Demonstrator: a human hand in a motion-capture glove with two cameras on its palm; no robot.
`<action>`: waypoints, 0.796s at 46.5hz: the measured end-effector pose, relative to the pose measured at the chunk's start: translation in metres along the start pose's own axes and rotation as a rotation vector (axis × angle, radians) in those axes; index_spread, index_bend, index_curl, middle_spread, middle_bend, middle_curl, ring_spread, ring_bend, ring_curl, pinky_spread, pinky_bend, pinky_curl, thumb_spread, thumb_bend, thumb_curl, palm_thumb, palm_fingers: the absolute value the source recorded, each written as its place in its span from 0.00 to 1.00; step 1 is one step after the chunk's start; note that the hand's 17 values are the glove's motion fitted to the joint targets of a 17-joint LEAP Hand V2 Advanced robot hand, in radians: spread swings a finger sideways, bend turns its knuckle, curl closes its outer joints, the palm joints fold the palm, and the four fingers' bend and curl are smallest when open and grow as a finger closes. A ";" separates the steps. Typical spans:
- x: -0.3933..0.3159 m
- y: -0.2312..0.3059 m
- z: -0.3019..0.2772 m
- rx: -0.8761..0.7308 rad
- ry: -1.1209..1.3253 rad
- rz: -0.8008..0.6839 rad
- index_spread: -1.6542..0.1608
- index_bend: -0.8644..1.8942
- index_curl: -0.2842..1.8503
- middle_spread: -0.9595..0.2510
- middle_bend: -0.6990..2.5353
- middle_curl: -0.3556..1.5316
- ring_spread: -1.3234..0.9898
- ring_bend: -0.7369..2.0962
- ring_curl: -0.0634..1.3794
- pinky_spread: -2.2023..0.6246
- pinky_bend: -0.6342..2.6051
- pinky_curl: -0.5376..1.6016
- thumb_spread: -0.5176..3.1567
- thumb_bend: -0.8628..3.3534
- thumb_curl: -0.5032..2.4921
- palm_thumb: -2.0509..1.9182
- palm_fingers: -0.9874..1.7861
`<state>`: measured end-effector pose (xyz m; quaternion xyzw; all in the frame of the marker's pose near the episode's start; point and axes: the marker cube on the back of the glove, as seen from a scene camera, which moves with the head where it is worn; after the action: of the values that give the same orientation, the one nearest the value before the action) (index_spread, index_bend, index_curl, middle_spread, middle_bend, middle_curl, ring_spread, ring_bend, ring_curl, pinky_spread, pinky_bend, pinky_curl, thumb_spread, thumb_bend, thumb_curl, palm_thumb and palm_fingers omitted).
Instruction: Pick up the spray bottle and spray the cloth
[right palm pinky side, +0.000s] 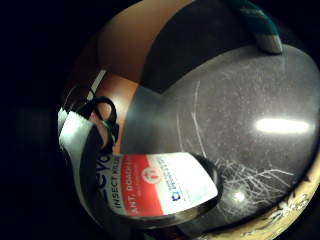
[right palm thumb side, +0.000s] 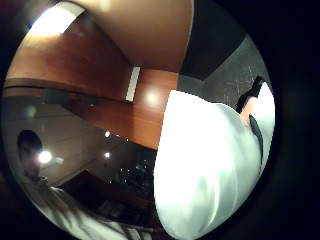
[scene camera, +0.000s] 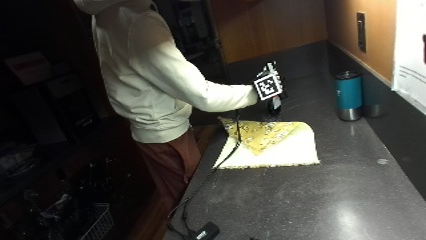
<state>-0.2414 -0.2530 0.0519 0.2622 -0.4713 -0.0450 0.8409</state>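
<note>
A dark speckled countertop (scene camera: 299, 195) carries a yellow patterned cloth (scene camera: 269, 142), one corner folded back to its cream underside, lying at the edge nearest the person. Just beyond the cloth, the gloved right hand (scene camera: 269, 92) grips an insect-killer spray bottle (right palm pinky side: 155, 192), fingers curled around it. 1 teal tumbler (scene camera: 349, 95) stands farther along, near the wall.

We watch from an outside camera down the counter (scene camera: 299, 200), looking along it at the person. Both palm cameras sit close against the bottle (right palm pinky side: 165, 185); the little-finger one shares the counter and tumbler (right palm pinky side: 262, 27).
</note>
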 end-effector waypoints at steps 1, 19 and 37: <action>0.003 -0.006 0.003 0.038 0.005 0.006 0.84 0.45 0.39 0.70 0.39 0.45 0.50 0.47 0.35 0.70 0.32 0.43 0.21 0.20 0.42 0.76 0.85; 0.018 -0.020 0.028 0.024 0.067 0.010 0.83 0.44 0.38 0.70 0.38 0.44 0.51 0.45 0.34 0.70 0.32 0.43 0.22 0.20 0.42 0.76 0.83; -0.005 0.005 -0.013 -0.196 0.107 0.004 0.75 0.33 0.30 0.72 0.28 0.40 0.54 0.40 0.31 0.79 0.35 0.44 0.35 0.19 0.36 0.69 0.49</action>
<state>-0.2348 -0.2419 0.0448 0.1800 -0.4196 -0.0752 0.8865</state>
